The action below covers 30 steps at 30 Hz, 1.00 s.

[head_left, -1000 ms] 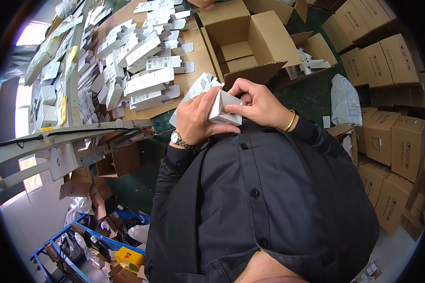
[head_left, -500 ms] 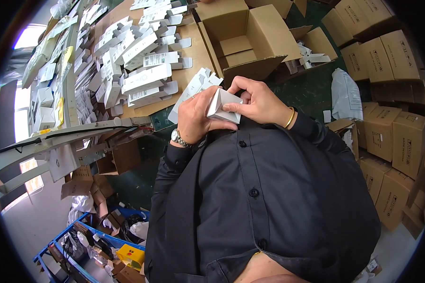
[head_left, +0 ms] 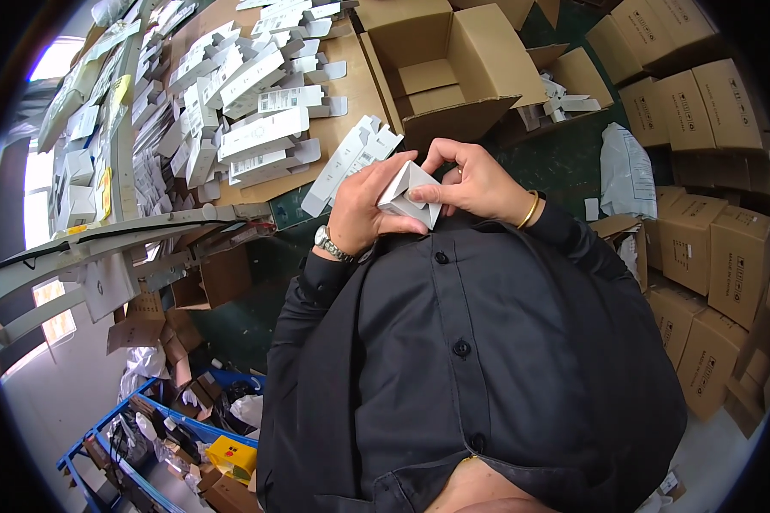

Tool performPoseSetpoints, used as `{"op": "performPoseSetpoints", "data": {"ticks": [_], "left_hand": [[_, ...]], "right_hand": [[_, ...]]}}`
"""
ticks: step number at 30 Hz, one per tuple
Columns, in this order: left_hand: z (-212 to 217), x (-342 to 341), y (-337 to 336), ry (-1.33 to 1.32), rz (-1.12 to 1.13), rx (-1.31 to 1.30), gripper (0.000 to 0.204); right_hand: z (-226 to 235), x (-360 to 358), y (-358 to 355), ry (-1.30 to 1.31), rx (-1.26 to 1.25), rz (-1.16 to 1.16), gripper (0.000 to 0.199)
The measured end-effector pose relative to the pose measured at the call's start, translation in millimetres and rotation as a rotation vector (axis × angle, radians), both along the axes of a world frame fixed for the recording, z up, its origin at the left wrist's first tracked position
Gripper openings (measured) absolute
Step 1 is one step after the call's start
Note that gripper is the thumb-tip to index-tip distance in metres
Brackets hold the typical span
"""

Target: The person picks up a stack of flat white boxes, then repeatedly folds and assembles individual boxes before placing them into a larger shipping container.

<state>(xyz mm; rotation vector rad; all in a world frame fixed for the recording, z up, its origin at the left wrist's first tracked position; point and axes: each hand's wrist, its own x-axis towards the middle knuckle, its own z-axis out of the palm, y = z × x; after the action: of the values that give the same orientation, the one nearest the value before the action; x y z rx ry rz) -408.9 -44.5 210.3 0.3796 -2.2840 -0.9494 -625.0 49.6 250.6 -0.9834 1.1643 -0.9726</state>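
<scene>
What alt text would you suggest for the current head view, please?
A bare left hand holds a small white box while the right hand touches its end. White cartons lie upper left, an open brown box beyond the hands, stacked brown boxes at right.

Had bright windows (head_left: 37, 214) on the left, a pale wall (head_left: 51, 398) at near left, and a whitish rail (head_left: 56, 266) on that side.

Brown cartons (head_left: 740, 256) stand stacked by the right edge of the green floor (head_left: 559, 175) — a white plastic bag (head_left: 627, 175) slumps just beside them. In the blue cart (head_left: 198, 426), near one edge, a yellow box (head_left: 233, 457) lies among packaging scraps (head_left: 173, 445).
</scene>
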Motion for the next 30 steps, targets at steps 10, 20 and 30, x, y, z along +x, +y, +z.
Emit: {"op": "performPoseSetpoints", "data": {"ticks": [10,20,30], "left_hand": [[4,1,5,-0.038,0.107,-0.237,0.1],[8,-3,5,-0.066,0.108,-0.286,0.102],[7,-15,-6,-0.106,0.05,-0.024,0.105]], "right_hand": [[-10,5,0,0.368,-0.299,-0.065,0.032],[-13,3,3,0.297,-0.268,-0.078,0.029],[-9,-6,4,0.005,0.002,-0.117,0.03]]}}
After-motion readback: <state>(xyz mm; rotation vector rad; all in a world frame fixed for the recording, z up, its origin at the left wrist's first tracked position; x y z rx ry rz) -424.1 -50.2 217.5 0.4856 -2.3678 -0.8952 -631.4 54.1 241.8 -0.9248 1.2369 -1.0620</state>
